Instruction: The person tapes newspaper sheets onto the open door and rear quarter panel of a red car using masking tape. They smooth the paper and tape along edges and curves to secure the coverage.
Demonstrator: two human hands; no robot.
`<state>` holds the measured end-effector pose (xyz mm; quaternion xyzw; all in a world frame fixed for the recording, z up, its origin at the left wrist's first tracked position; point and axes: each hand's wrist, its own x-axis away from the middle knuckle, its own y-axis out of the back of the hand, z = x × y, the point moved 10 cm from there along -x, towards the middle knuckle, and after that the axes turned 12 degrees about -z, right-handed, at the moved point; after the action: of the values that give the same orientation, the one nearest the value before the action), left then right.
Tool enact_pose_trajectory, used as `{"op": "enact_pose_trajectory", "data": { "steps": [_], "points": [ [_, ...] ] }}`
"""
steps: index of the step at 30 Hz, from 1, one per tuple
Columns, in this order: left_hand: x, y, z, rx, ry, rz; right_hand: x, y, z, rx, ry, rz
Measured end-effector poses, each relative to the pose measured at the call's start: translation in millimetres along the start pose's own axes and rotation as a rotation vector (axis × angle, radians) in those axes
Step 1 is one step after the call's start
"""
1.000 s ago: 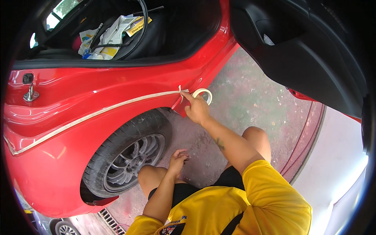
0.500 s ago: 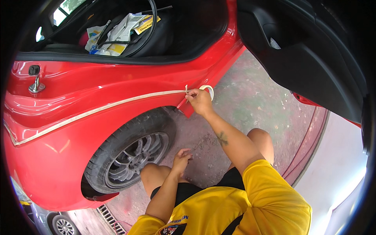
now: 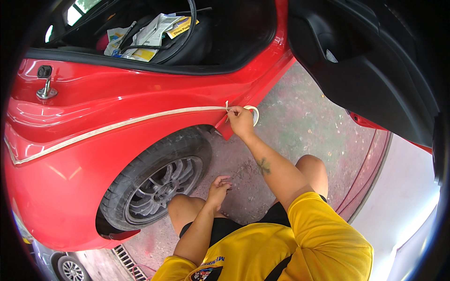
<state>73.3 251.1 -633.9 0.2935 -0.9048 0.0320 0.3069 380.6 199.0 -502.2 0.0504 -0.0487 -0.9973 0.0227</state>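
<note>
A narrow strip of cream masking tape (image 3: 119,125) runs along the crease of the red car body panel (image 3: 140,93), above the wheel arch. At its right end my right hand (image 3: 241,121) is closed, thumb and fingers pinching the tape, and a short loose end sticks up there. The tape roll (image 3: 256,115) shows behind that hand, partly hidden by it. My left hand (image 3: 219,190) is held over my left knee, right of the wheel, fingers loosely bent and apart, with nothing seen in it.
A black tyre (image 3: 154,178) with a grey spoked rim sits under the arch. The open car door (image 3: 361,70) stands at upper right. Papers (image 3: 157,30) and a black rubber seal lie inside the car. A metal striker (image 3: 47,89) juts from the panel. A floor drain grate (image 3: 129,262) is at lower left.
The view has shifted slightly, so the car sits a little differently in it. My right hand still pinches the tape at the same spot; my left hand has barely moved.
</note>
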Motion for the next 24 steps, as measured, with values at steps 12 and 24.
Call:
{"op": "enact_pose_trajectory", "data": {
  "steps": [12,24],
  "points": [
    [5.6,1.7,-3.6,0.011,-0.01,0.002,-9.6,-0.1,23.7,0.252,0.258,0.163],
    [5.7,-0.3,-3.6,0.026,0.0,-0.002,-9.5,-12.4,-34.1,-0.224,-0.292,0.178]
  ]
}}
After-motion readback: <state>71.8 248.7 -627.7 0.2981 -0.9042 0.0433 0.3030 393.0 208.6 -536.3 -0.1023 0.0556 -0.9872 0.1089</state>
